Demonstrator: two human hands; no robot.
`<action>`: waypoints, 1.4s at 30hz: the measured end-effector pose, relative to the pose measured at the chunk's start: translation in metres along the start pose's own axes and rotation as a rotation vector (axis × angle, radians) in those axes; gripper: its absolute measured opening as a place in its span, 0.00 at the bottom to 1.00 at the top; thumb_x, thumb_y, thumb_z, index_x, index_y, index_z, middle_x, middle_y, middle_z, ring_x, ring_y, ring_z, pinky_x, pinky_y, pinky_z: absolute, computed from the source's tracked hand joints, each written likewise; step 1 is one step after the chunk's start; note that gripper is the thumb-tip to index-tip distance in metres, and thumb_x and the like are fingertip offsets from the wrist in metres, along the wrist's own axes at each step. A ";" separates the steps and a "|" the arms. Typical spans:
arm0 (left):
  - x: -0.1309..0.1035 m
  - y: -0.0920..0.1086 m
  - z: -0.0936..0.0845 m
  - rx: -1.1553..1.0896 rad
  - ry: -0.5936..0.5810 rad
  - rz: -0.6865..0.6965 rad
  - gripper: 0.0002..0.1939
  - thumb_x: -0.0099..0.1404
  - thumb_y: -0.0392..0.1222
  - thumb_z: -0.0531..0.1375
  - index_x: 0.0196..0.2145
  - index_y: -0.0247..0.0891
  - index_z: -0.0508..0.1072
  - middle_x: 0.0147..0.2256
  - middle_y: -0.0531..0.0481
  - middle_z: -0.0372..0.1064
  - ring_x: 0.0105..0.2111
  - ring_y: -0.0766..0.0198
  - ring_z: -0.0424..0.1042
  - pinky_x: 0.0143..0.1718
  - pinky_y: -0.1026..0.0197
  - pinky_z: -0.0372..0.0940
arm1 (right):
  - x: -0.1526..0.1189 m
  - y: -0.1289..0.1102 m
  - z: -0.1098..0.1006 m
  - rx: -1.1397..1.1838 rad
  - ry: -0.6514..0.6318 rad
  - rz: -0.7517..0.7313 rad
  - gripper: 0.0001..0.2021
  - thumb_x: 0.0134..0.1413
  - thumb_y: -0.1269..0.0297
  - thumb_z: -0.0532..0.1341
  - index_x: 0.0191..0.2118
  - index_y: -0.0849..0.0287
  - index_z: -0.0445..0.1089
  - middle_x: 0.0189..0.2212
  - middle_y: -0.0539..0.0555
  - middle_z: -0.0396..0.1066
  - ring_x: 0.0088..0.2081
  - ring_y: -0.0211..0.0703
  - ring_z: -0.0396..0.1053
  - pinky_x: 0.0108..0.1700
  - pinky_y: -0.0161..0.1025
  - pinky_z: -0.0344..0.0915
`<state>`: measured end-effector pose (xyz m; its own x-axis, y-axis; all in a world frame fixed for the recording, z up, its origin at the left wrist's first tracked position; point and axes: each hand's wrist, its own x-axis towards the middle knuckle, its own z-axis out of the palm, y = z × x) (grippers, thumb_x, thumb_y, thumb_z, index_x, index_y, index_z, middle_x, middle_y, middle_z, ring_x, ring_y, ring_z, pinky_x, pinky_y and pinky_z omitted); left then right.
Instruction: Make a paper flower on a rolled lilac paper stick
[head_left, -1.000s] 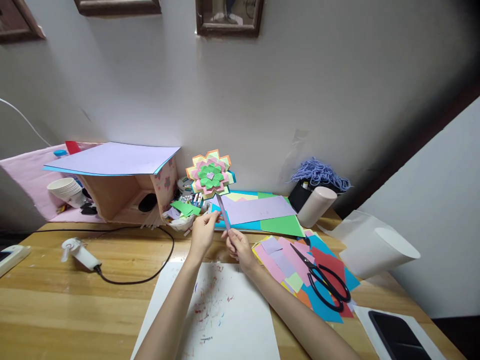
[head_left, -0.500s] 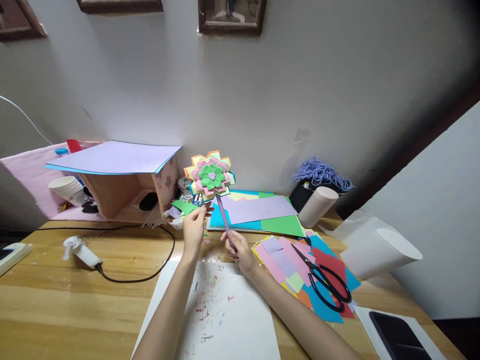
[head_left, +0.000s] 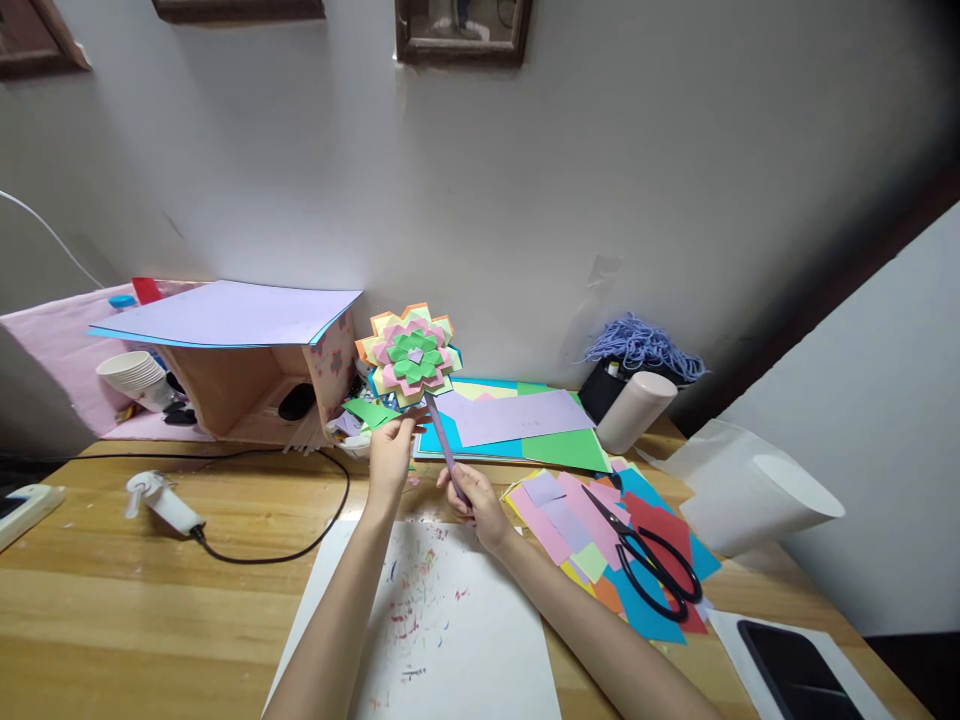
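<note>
A layered paper flower (head_left: 414, 358) with orange, yellow, pink and green petals and a small purple centre stands upright, tilted left, on a purple paper stem (head_left: 444, 435). My right hand (head_left: 474, 502) is closed around the lower end of that stem. Just below the petals, left of the stem, my left hand (head_left: 393, 448) has its fingers stretched out and holds nothing that I can see. Whether its fingertips touch the flower, I cannot tell. Beneath both forearms lies a white sheet (head_left: 450, 620) marked with coloured smears.
Black-handled scissors (head_left: 651, 563) lie on coloured paper pieces (head_left: 559, 525) at right, near a phone (head_left: 799, 668) and a paper roll (head_left: 761, 495). A glue gun (head_left: 165, 505) with a black cable rests at left. Behind stand a pink box (head_left: 255, 400) and blue yarn (head_left: 641, 345).
The flower head has tipped slightly to the left, turning with its stem in my right hand. My left hand stays beside it, almost unmoved.
</note>
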<state>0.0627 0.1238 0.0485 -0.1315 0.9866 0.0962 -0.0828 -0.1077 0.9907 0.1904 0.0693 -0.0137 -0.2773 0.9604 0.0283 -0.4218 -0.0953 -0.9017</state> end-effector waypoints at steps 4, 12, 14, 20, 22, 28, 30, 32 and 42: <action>-0.001 0.007 -0.002 0.003 -0.021 -0.038 0.20 0.56 0.46 0.49 0.31 0.31 0.76 0.33 0.42 0.75 0.37 0.58 0.72 0.39 0.60 0.62 | 0.000 0.000 0.000 0.006 0.001 -0.008 0.17 0.53 0.50 0.54 0.31 0.61 0.64 0.13 0.40 0.48 0.14 0.27 0.38 0.14 0.28 0.36; 0.002 0.011 -0.011 0.019 0.022 -0.009 0.17 0.53 0.47 0.56 0.32 0.32 0.76 0.33 0.42 0.75 0.35 0.58 0.72 0.37 0.61 0.63 | 0.001 -0.003 0.001 0.019 0.018 0.010 0.17 0.52 0.49 0.55 0.30 0.61 0.64 0.12 0.40 0.48 0.13 0.27 0.37 0.13 0.28 0.35; 0.006 0.011 -0.023 0.133 0.067 0.024 0.17 0.54 0.49 0.56 0.32 0.32 0.77 0.32 0.43 0.75 0.34 0.58 0.72 0.35 0.61 0.63 | 0.002 -0.003 0.000 0.023 0.025 0.013 0.18 0.51 0.48 0.55 0.30 0.61 0.64 0.11 0.40 0.48 0.13 0.27 0.36 0.13 0.28 0.35; 0.020 -0.002 -0.064 0.769 0.330 0.118 0.19 0.62 0.44 0.47 0.33 0.40 0.77 0.34 0.44 0.75 0.37 0.54 0.70 0.34 0.60 0.60 | 0.005 0.001 -0.003 0.064 0.047 0.001 0.17 0.51 0.48 0.55 0.30 0.60 0.63 0.10 0.39 0.48 0.12 0.26 0.35 0.12 0.27 0.35; 0.023 -0.008 -0.072 0.873 0.339 0.154 0.19 0.62 0.43 0.46 0.36 0.40 0.76 0.38 0.43 0.74 0.38 0.54 0.70 0.35 0.61 0.59 | 0.005 0.002 -0.003 0.073 0.046 -0.004 0.17 0.52 0.49 0.55 0.30 0.60 0.63 0.11 0.39 0.48 0.12 0.26 0.36 0.12 0.27 0.34; 0.021 -0.014 -0.084 0.837 0.454 0.202 0.16 0.57 0.52 0.55 0.36 0.42 0.77 0.36 0.46 0.74 0.34 0.56 0.71 0.30 0.62 0.59 | 0.004 0.006 -0.004 0.083 0.016 0.008 0.16 0.53 0.50 0.55 0.31 0.60 0.63 0.12 0.40 0.48 0.13 0.26 0.36 0.12 0.26 0.34; 0.021 -0.014 -0.087 0.814 0.501 0.159 0.17 0.54 0.54 0.57 0.33 0.42 0.78 0.32 0.46 0.75 0.31 0.56 0.71 0.28 0.62 0.59 | 0.004 0.008 -0.004 0.095 0.005 0.011 0.15 0.54 0.51 0.54 0.31 0.60 0.63 0.12 0.40 0.48 0.13 0.26 0.36 0.12 0.26 0.35; 0.022 -0.016 -0.089 0.790 0.523 0.153 0.17 0.52 0.56 0.58 0.32 0.41 0.78 0.29 0.45 0.75 0.30 0.56 0.71 0.28 0.62 0.59 | 0.004 0.009 -0.005 0.107 -0.001 0.011 0.15 0.55 0.52 0.54 0.31 0.60 0.64 0.12 0.40 0.48 0.13 0.26 0.35 0.12 0.26 0.35; 0.033 -0.005 -0.094 -0.186 0.443 0.103 0.10 0.59 0.41 0.57 0.32 0.32 0.74 0.32 0.44 0.74 0.29 0.66 0.73 0.28 0.69 0.64 | 0.008 0.014 -0.011 0.192 0.107 0.034 0.14 0.52 0.51 0.56 0.30 0.59 0.63 0.12 0.40 0.48 0.12 0.25 0.35 0.12 0.25 0.35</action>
<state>-0.0343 0.1454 0.0375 -0.5523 0.8272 0.1030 -0.2170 -0.2620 0.9404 0.1922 0.0782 -0.0307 -0.2053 0.9771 -0.0562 -0.5730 -0.1665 -0.8025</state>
